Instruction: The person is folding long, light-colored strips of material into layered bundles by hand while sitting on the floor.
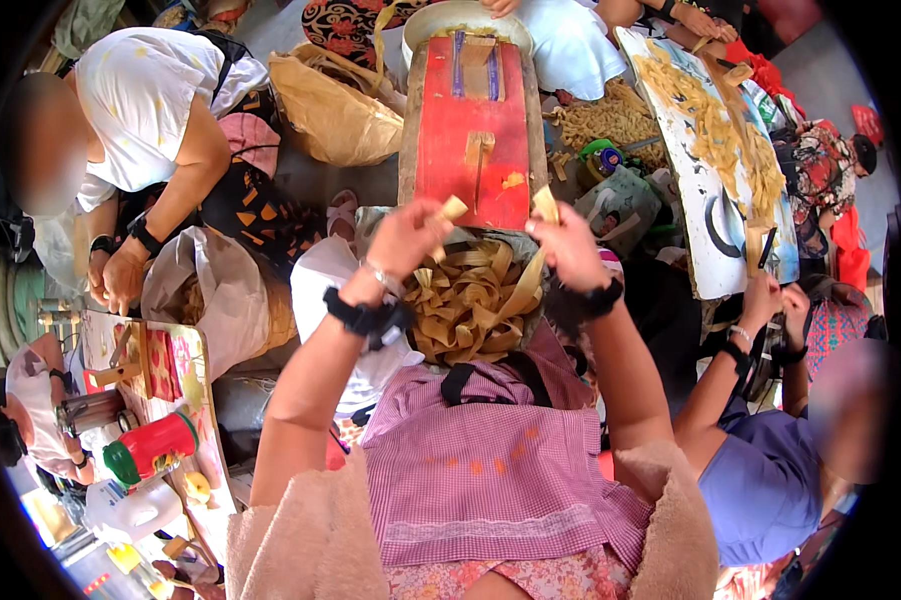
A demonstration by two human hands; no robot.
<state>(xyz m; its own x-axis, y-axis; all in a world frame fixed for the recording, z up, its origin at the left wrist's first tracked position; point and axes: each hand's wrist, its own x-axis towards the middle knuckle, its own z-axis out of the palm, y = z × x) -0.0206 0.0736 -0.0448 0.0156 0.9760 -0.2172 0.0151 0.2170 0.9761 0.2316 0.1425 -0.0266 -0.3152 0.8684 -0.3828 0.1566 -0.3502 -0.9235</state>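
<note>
Red board [445,120], left grip [412,238] and right grip [567,246] pinching pale strips [545,206], ends protruding above

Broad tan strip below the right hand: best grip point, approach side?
Probably pinch the broad tan strip across its flat faces, just below the right hand, coming from above on the person's right. There it appears thin, flat and raised over the tangled strip pile; lower down, loops crowd it.

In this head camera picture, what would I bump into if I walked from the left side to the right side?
Red-and-green container, big brown bag, the person's left hand, pile of curly tan strips, the person's right hand, white board.
</note>
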